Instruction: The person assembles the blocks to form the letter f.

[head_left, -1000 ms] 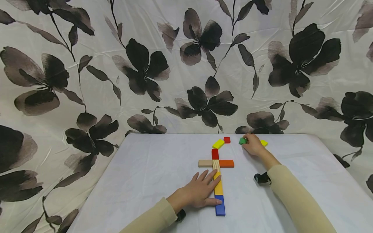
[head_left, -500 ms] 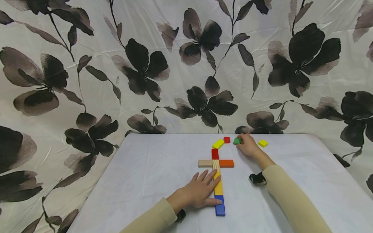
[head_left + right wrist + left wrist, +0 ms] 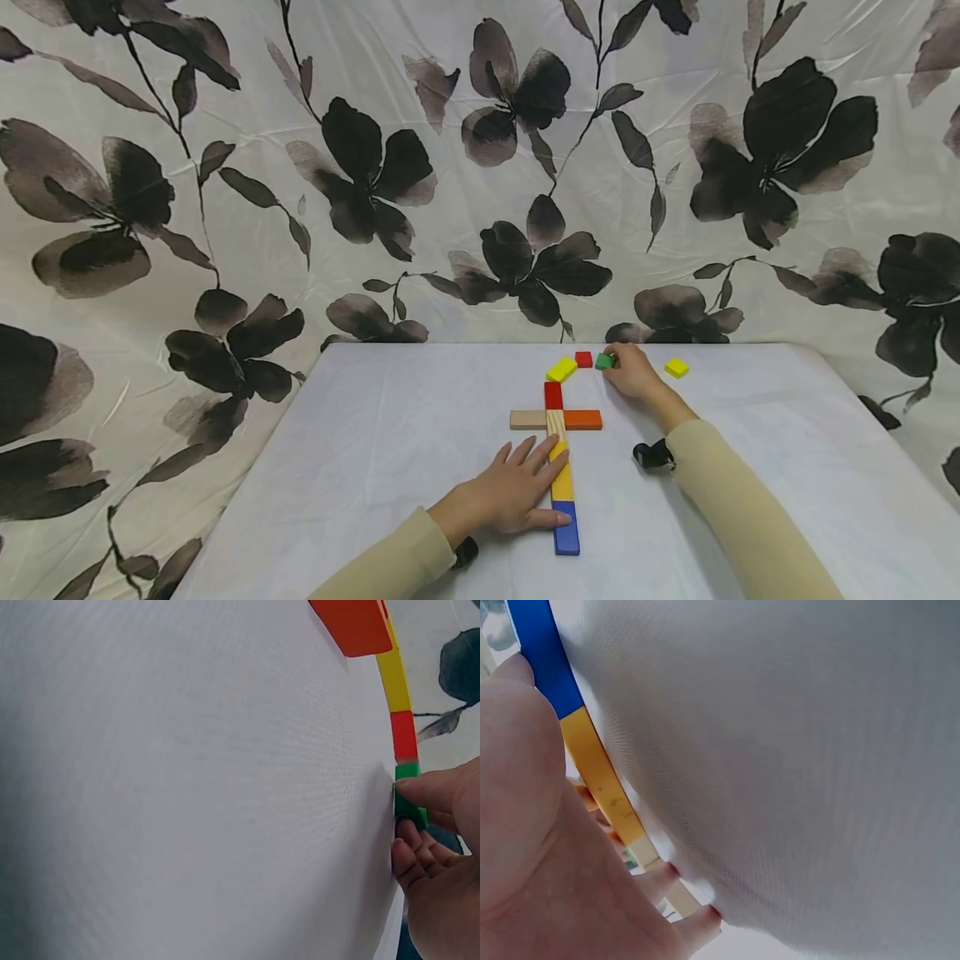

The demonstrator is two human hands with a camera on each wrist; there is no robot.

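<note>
My right hand [image 3: 633, 371] pinches a small green block [image 3: 603, 361] near the table's far edge, just right of a red block [image 3: 583, 359]. In the right wrist view the thumb and fingers hold the green block [image 3: 409, 796] right beside the red one [image 3: 404, 736]. My left hand [image 3: 517, 492] lies with fingers spread over a column of blocks. Its thumb is on the blue block [image 3: 567, 542], and other fingers reach over the yellow-orange block [image 3: 562, 487] and up to the plain wood block [image 3: 555, 423].
A tan block [image 3: 528, 420] and an orange block [image 3: 583, 420] form a crossbar on the column, with a red block [image 3: 553, 396] on top. A slanted yellow block [image 3: 562, 369] follows. Another yellow block [image 3: 677, 368] lies apart at right on the white table [image 3: 390, 467].
My right hand has slid left with the green block, from well right of the red block to close beside it. The right yellow block is now uncovered. My left hand stays put.
</note>
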